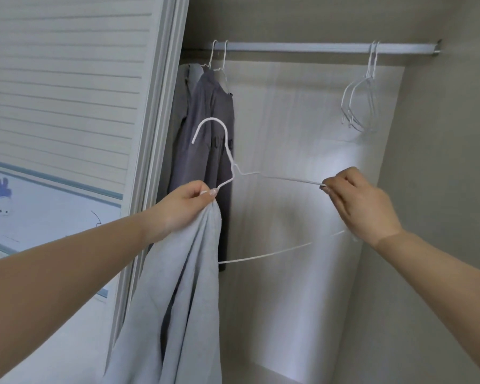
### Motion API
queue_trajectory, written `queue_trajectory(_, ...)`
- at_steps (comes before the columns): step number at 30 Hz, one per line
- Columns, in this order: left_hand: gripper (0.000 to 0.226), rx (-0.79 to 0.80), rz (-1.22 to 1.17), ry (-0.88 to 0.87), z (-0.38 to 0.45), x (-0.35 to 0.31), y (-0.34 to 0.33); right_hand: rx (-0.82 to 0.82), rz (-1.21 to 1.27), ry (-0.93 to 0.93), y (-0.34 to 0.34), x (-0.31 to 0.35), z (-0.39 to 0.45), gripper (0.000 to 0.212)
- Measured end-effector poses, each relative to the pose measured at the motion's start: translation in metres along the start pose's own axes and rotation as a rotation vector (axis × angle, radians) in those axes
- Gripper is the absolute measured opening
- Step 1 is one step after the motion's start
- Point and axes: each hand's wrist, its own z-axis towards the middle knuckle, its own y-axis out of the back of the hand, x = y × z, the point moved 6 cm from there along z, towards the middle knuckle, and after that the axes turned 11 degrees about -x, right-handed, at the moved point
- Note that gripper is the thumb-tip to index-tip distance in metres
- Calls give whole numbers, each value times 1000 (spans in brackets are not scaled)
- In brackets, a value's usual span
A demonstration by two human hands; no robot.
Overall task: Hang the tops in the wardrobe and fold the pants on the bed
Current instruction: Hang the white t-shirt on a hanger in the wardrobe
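Pale grey top [178, 300] and white wire hanger [233, 173] are pinched together by the left hand [183, 206]; the hanger's other shoulder is pinched by the right hand [363, 200], below the rail [302, 47]. If the cloth is bunched, it could slide off the wire. Lettering on the hung dark top [205, 134] cannot be read.

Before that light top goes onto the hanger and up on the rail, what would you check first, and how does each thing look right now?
1. Left hand grips both the white hanger and the light grey top: ok.
2. Right hand pinches the hanger's other shoulder: ok.
3. Top threaded onto hanger: not ok, it hangs beside it.
4. Neck opening found: cannot tell.
5. Free space on rail between the dark grey top and empty hangers: ok.
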Motion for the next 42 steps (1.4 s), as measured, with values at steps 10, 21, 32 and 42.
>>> queue_trajectory(10,15,-113,27,-79,-2,6,5,76,-164,203,-19,47,-16,42)
queue_trajectory(21,20,-89,-34,-181,-10,-10,-1,348,203,281,-60,185,-88,76)
queue_trajectory(32,55,-266,-78,63,-22,5,5,498,853,-284,-68,253,-125,78)
queue_trajectory(42,52,-326,-63,146,-22,28,42,837,622,-14,-75,231,-189,48)
